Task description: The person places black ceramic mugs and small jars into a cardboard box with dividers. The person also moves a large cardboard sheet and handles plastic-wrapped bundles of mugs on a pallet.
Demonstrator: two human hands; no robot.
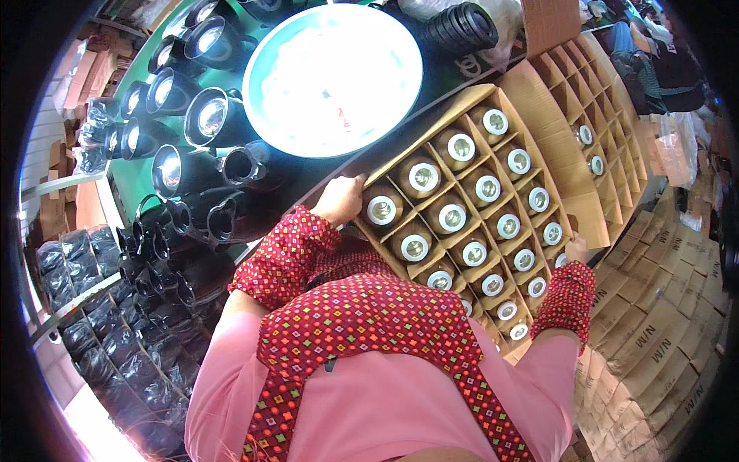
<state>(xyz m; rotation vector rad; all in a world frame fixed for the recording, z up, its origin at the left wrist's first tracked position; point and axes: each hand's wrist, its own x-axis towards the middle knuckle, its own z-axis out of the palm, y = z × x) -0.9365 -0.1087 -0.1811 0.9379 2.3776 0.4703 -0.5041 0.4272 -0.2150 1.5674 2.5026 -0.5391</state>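
Note:
A cardboard carton (501,149) with a grid of cardboard dividers sits tilted in front of my body. Its cells hold several glass vessels (452,218) with white ring-shaped tops, perhaps flask liners. My left hand (339,201) grips the carton's left corner, beside the green worktable (128,193). My right hand (576,249) is on the carton's opposite side, its fingers partly hidden at the edge. Patterned red sleeves cover both forearms. The carton's nearest end is partly hidden by my apron and right arm.
Black jugs (211,118) with shiny insides crowd the worktable. A brightly lit round white basin (332,81) stands there, near stacked black rings (462,28). A second divided carton (615,127) holds two vessels. Closed cartons (652,312) are stacked at right; bagged black items (115,341) fill the left.

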